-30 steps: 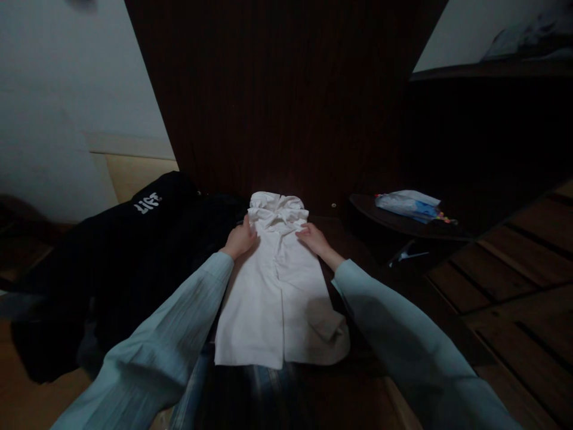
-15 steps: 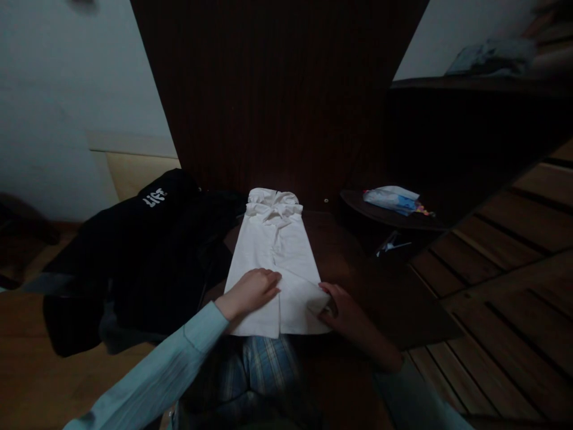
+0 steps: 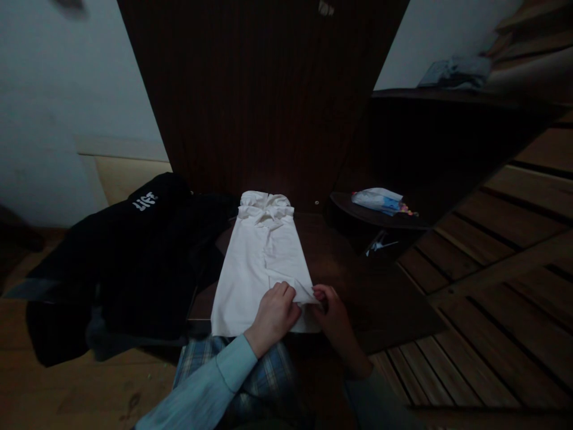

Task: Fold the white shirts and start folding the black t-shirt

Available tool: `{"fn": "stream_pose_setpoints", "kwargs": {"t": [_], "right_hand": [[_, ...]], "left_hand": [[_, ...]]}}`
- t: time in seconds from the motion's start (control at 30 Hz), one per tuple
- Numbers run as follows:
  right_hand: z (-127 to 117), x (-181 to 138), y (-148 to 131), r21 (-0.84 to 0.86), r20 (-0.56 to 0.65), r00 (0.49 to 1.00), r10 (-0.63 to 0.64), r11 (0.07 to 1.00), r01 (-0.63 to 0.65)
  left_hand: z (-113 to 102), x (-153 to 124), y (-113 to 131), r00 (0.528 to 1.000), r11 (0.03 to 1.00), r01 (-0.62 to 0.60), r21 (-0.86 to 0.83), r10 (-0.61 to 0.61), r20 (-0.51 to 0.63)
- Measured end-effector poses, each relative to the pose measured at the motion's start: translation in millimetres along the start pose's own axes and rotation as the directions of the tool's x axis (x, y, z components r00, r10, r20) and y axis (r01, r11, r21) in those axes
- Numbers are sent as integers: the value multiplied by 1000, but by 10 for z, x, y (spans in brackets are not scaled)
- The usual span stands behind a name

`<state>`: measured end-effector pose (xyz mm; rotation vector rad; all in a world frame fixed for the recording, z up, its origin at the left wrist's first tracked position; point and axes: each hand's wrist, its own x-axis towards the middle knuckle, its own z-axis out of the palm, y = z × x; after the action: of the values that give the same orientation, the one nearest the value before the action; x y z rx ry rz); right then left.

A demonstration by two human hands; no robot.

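White pants (image 3: 244, 275) with a gathered, ruffled waist lie on a dark wooden surface, waist end away from me. My left hand (image 3: 275, 307) is closed on the cloth of the right leg near the hem, fingers curled. Just to the right, my right hand (image 3: 330, 307) pinches the outer edge of that same leg between thumb and fingers. Between the two hands the cloth is lifted and creased. Part of the hem is hidden behind my hands.
A black garment (image 3: 120, 251) with white lettering is heaped at the left. On a rounded dark shelf (image 3: 389, 221) at the right lies a white and blue packet (image 3: 378, 200). A tall dark panel (image 3: 264, 101) stands behind; wooden slats (image 3: 514, 334) are at far right.
My left hand has moved right across the pants to the right leg and closed on its cloth. My right hand still pinches the edge. The view has shifted slightly.
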<state>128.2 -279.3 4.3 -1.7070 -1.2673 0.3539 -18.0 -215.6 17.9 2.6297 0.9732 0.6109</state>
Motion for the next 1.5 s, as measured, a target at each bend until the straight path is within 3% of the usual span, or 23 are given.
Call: {"fn": "stream_pose_setpoints", "kwargs": {"t": [0.1, 0.2, 0.3, 0.4, 0.5, 0.6, 0.67, 0.8, 0.87, 0.97, 1.17, 1.37, 1.5], "right_hand": [[-63, 1, 32, -63, 103, 994, 45, 997, -39], [-125, -41, 21, -155, 101, 994, -40, 986, 56], [-155, -90, -12, -232, 123, 980, -159, 955, 184], [-142, -101, -40, -297, 273, 941, -199, 913, 280], [-97, -73, -65, -336, 387, 895, -220, 871, 359], [-73, -41, -103, -340, 481, 846, -229, 841, 421], [-94, -12, -146, -319, 561, 802, -203, 841, 436], [-159, 195, -253, -189, 694, 707, -138, 913, 363], [-125, 394, -271, -177, 641, 753, -148, 926, 333], [57, 700, -203, -299, 517, 837, -180, 878, 374], [446, 908, 36, -536, 543, 839, -40, 752, 383], [489, 1059, 37, -559, 547, 837, -17, 736, 380], [470, 1198, -6, -571, 544, 839, 22, 742, 351]], "left_hand": [[-132, -23, -11, 995, 997, -10, -77, 2, -101], [-282, -48, -27, 987, 989, -63, -134, 42, -154], [-384, -54, -102, 975, 953, -224, -205, 217, -55], [-369, -33, -245, 935, 895, -296, -333, 343, 92], [-250, 9, -421, 992, 925, -114, -363, 127, 14], [-124, 53, -585, 978, 959, 77, -272, -126, -166], [-73, 79, -668, 969, 976, 131, -177, -163, -184], [-37, 114, -748, 987, 992, 123, -18, -125, -104], [-31, 123, -751, 989, 991, 130, 38, -127, -72], [-26, 129, -739, 989, 982, 148, 115, -148, -13], [-48, 176, -748, 981, 966, 173, 191, -186, 55], [-45, 368, -862, 976, 971, 186, 149, -200, 84], [-98, 497, -1013, 984, 991, 118, 70, -126, 124]]}}
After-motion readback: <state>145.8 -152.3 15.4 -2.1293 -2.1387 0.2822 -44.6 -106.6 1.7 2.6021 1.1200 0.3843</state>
